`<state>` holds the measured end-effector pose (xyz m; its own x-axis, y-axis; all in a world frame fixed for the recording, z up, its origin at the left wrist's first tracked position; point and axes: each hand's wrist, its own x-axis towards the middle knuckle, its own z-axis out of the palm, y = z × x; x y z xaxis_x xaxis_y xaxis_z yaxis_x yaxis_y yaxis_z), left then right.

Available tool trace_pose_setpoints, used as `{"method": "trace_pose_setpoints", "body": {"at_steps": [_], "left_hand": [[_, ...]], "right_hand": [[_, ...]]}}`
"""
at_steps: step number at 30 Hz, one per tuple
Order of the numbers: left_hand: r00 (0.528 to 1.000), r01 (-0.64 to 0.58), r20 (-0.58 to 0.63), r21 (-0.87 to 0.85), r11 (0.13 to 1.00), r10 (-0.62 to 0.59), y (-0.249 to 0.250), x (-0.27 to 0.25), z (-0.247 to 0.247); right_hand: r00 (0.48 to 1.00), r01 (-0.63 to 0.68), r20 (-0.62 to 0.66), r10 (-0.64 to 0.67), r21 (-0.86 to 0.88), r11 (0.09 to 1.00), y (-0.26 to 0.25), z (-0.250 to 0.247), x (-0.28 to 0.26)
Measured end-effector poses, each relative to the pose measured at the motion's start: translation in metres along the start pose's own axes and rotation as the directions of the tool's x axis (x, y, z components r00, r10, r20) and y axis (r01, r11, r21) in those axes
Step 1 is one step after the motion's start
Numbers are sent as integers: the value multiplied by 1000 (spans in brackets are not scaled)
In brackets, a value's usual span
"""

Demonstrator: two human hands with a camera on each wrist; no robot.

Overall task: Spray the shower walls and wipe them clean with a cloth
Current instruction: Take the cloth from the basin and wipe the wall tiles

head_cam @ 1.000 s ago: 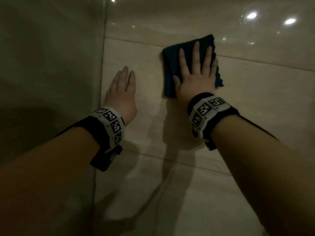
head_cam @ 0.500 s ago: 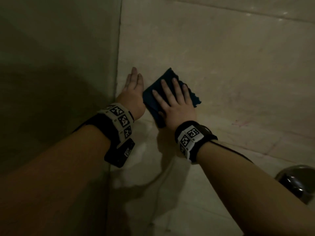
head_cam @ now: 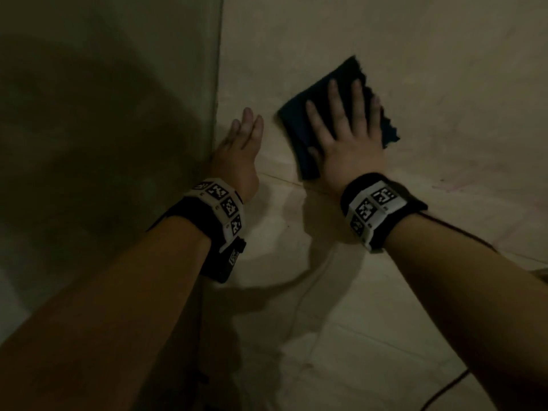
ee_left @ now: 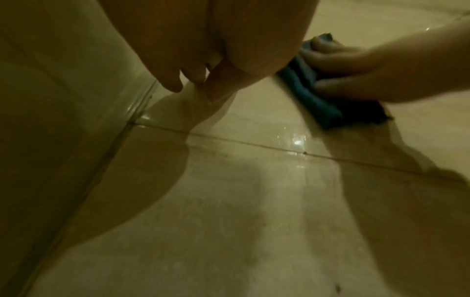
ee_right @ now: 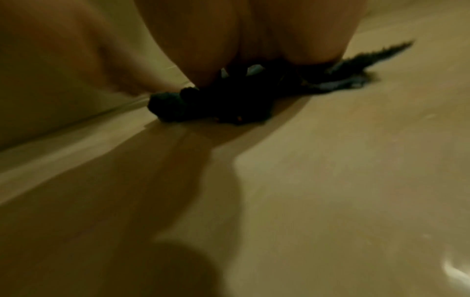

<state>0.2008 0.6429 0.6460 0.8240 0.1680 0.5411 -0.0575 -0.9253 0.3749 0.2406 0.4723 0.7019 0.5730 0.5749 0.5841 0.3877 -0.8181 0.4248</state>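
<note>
Right hand (head_cam: 350, 137) flat on dark cloth (head_cam: 299, 132) against tiled wall (head_cam: 430, 69)

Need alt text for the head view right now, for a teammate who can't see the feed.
The right hand presses a folded dark blue cloth flat against the beige tiled shower wall. The left hand, fingers straight, rests on the wall near the corner. Both wrists wear marker-covered bands.

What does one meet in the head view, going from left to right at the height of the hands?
Dark side wall → wall corner → left hand, flat on the pale tiled wall → dark blue cloth → right hand, pressing the cloth.
</note>
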Motion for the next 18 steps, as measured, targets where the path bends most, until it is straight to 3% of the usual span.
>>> {"method": "trace_pose_setpoints", "body": {"at_steps": [7, 12, 18], "left_hand": [[998, 67, 13, -43, 997, -67, -1, -19, 22], [992, 114, 67, -68, 991, -110, -1, -22, 29], [993, 100, 68, -58, 993, -96, -3, -23, 31]], "right_hand": [[978, 113, 171, -118, 38, 993, -37, 46, -41], [907, 241, 362, -215, -29, 970, -53, 71, -65], [899, 276, 356, -257, -2, 961, -41, 66, -65]]}}
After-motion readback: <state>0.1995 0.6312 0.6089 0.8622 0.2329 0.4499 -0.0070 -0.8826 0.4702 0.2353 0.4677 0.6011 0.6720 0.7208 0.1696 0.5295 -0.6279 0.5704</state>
